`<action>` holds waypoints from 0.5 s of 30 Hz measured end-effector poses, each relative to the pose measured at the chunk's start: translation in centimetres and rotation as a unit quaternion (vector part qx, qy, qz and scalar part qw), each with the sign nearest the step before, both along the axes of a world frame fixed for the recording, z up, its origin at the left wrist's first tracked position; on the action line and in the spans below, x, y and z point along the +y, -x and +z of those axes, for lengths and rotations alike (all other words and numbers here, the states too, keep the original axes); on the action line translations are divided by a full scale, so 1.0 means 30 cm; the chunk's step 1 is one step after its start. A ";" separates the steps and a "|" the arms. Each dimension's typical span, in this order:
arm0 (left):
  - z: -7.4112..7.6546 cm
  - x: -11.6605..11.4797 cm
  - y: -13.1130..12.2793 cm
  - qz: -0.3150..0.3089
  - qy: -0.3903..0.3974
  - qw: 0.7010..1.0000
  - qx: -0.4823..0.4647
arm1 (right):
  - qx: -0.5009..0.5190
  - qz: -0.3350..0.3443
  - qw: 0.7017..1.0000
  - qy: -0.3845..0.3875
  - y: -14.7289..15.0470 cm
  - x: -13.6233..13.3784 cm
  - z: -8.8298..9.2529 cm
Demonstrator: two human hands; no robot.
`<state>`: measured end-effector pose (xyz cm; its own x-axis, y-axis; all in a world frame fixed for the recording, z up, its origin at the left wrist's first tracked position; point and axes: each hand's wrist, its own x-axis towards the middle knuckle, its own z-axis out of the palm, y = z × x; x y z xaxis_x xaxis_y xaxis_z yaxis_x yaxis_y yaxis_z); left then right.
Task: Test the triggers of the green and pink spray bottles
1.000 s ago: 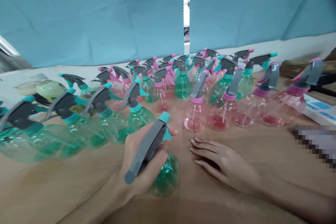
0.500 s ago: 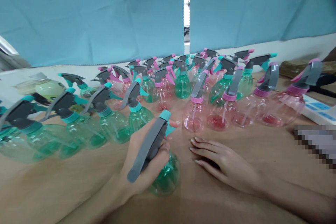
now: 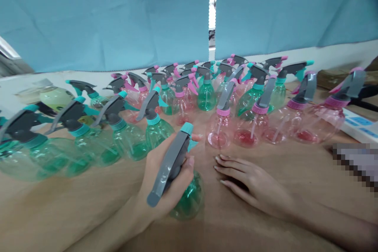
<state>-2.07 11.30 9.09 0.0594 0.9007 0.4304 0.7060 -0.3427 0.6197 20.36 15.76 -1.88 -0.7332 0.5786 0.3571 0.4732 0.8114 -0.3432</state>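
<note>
My left hand (image 3: 168,181) is wrapped around the neck of a green spray bottle (image 3: 190,201) with a grey trigger head and a turquoise nozzle. The bottle stands at the near middle of the table, and the hand partly hides it. To its right, my right hand (image 3: 246,179) rests on the wooden tabletop with fingers stretched out, holding nothing. Beyond that hand is a row of pink spray bottles (image 3: 218,136). A row of green spray bottles (image 3: 130,139) stretches to the left of my left hand.
More pink and green spray bottles (image 3: 206,94) stand crowded at the back. A pale yellowish container (image 3: 56,98) is at the left rear. A white device with blue buttons (image 3: 362,124) and a pixelated object (image 3: 356,161) lie at the right. A blue curtain (image 3: 103,19) hangs behind.
My left hand and the bottle's spray head have shifted very slightly right. The view has also moved a little. My right hand stays in place.
</note>
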 end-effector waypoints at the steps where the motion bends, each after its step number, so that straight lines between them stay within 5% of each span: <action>1: -0.001 0.001 0.001 -0.009 0.002 1.000 -0.008 | -0.001 0.000 1.000 -0.001 0.001 0.000 0.000; 15: -0.013 0.007 0.002 -0.044 0.001 0.997 -0.058 | -0.013 0.001 1.000 -0.024 0.005 0.003 0.004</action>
<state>-2.13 11.50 8.70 0.0879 0.8951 0.4371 0.5971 -0.3986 0.6962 20.21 15.85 -1.76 -0.7441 0.5599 0.3644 0.4799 0.8275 -0.2915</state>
